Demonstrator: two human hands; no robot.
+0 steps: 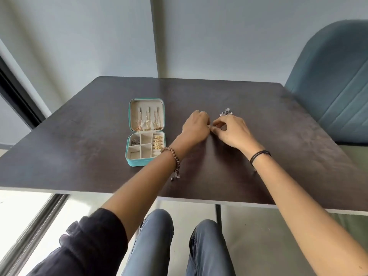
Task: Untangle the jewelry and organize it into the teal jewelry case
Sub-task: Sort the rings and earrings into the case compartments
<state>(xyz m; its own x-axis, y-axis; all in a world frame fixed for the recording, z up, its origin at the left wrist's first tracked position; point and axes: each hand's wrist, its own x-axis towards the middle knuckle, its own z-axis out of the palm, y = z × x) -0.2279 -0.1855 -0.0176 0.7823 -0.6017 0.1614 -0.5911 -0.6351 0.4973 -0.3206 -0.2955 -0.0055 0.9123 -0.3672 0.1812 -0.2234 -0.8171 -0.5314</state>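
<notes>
The jewelry (226, 112), a small silver tangle, lies on the dark counter (89, 126) just beyond the knuckles of the right hand (234, 131), at its far side. Whether it touches them cannot be told. Its shape is too small to give a long axis.

The left hand (196, 126) and the right hand meet fingertip to fingertip near the middle of the counter. The left fingers (205, 116) are curled under. The right thumb and forefinger (218, 124) close into a pinch against the left hand. Whether a chain lies in either grip is too small to tell.

The case (146, 162) sits left of the left hand, apart from it, with bare counter between. It lies open, long axis running near to far, lid flat at the far end, tray at the near end. Gold chains hang in the lid. A silver chain fills the far-left compartment; gold rings sit in the right-hand rolls.

A bead bracelet (172, 155) circles the left wrist, a black band (259, 155) the right. A blue chair (334, 86) stands far right.
</notes>
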